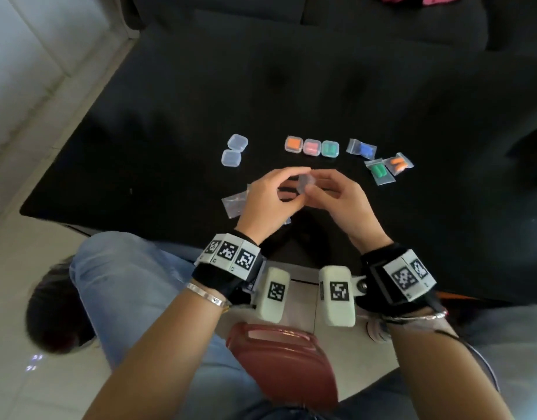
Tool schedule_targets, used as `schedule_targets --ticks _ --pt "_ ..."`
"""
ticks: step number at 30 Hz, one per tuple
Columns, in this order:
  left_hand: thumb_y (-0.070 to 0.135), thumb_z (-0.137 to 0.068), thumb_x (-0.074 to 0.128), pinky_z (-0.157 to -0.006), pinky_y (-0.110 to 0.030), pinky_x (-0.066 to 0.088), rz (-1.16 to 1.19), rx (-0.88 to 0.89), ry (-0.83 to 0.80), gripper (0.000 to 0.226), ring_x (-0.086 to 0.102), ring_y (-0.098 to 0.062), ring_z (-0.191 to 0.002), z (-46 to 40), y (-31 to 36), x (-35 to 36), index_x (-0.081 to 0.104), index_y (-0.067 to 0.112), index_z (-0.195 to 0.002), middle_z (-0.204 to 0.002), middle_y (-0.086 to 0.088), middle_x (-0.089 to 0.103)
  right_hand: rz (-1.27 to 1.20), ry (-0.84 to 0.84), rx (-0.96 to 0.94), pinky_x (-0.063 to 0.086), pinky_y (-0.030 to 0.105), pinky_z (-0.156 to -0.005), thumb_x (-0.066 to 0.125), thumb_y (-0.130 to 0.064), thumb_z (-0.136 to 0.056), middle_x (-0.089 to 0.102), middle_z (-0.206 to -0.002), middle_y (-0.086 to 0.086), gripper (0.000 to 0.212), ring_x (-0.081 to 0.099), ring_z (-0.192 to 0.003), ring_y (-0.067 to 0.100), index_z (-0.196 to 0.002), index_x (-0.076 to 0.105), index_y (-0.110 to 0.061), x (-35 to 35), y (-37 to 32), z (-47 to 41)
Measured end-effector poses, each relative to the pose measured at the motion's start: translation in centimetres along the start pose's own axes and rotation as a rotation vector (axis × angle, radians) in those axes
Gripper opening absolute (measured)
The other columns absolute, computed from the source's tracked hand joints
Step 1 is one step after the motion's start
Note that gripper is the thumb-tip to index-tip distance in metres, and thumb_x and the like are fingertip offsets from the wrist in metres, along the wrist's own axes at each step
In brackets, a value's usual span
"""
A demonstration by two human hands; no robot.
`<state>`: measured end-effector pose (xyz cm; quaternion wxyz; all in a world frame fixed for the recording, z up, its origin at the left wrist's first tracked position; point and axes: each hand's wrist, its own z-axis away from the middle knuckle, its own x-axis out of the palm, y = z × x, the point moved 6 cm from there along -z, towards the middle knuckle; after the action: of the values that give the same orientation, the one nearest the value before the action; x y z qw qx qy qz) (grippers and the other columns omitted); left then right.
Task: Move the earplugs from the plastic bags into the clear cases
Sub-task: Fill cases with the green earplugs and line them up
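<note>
Both hands meet above the black table (170, 116). My left hand (268, 198) and my right hand (337, 195) together pinch a small clear case (305, 184) between their fingertips; a pink shape shows below it, blurred. Behind the hands stand three filled cases in a row: orange (293, 144), pink (311, 147) and green (330, 148). Two empty clear cases (234, 150) lie at the left. At the right lie bags with blue earplugs (361, 149), green earplugs (380, 171) and orange earplugs (399, 164). An empty plastic bag (235, 202) lies under my left hand.
The table's near edge runs just under my wrists. A dark sofa (321, 13) stands behind the table. A red stool (285, 359) sits between my knees. White tiled floor lies to the left.
</note>
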<state>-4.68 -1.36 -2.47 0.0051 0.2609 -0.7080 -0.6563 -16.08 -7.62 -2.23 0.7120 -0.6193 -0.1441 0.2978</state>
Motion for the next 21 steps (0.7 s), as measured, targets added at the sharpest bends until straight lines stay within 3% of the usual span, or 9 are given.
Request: schedule_targets --ticks 5,9,11,14,21 --pt "0.013 -0.08 0.071 -0.082 -0.014 0.051 0.128 -0.077 -0.178 0.048 0.063 0.0 -0.098 1.8 -0.7 4.7 0.055 0.018 -0.126 -0.107 0.008 0.065 -0.07 0.121 0.095 0.056 0.019 -0.067 0.058 -0.026 -0.091 0.07 -0.089 0.001 0.016 0.069 -0.075 0.008 -0.107 0.06 -0.022 -3.1 3.0 3.1" --pt "0.02 -0.08 0.072 -0.079 -0.02 0.055 0.129 -0.147 -0.164 0.038 0.065 -0.003 -0.082 2.8 -1.9 6.2 0.061 0.02 -0.116 -0.09 0.009 0.066 0.019 0.116 0.105 0.053 0.02 -0.061 0.049 -0.033 -0.095 0.067 -0.086 0.006 0.021 0.063 -0.069 0.01 -0.109 0.058 -0.02 -3.9 4.4 3.7" --pt "0.024 -0.079 0.072 -0.078 -0.023 0.056 0.128 -0.182 -0.146 0.03 0.066 -0.005 -0.084 3.0 -2.6 6.4 0.064 0.023 -0.108 -0.092 0.005 0.068 0.113 0.074 0.101 0.054 0.02 -0.064 0.049 -0.033 -0.095 0.068 -0.093 0.005 0.022 0.065 -0.077 0.01 -0.109 0.061 -0.021 -4.0 4.9 3.6" --pt "0.025 -0.079 0.072 -0.077 -0.015 0.053 0.12 -0.176 -0.137 0.027 0.066 0.0 -0.087 3.1 -2.9 6.4 0.065 0.024 -0.105 -0.098 0.005 0.068 0.15 0.017 0.085 0.056 0.02 -0.071 0.058 -0.027 -0.091 0.069 -0.101 0.004 0.023 0.068 -0.09 0.012 -0.113 0.063 -0.022 -3.9 5.3 3.6" --pt "0.018 -0.08 0.073 -0.085 -0.016 0.053 0.072 -0.193 -0.251 0.039 0.068 -0.005 -0.094 2.9 -3.2 6.3 0.064 0.01 -0.117 -0.108 -0.006 0.071 0.4 0.025 -0.063 0.051 0.008 -0.075 0.068 -0.022 -0.084 0.07 -0.092 -0.006 0.036 0.067 -0.082 -0.003 -0.119 0.063 -0.015 -4.2 4.5 3.7"
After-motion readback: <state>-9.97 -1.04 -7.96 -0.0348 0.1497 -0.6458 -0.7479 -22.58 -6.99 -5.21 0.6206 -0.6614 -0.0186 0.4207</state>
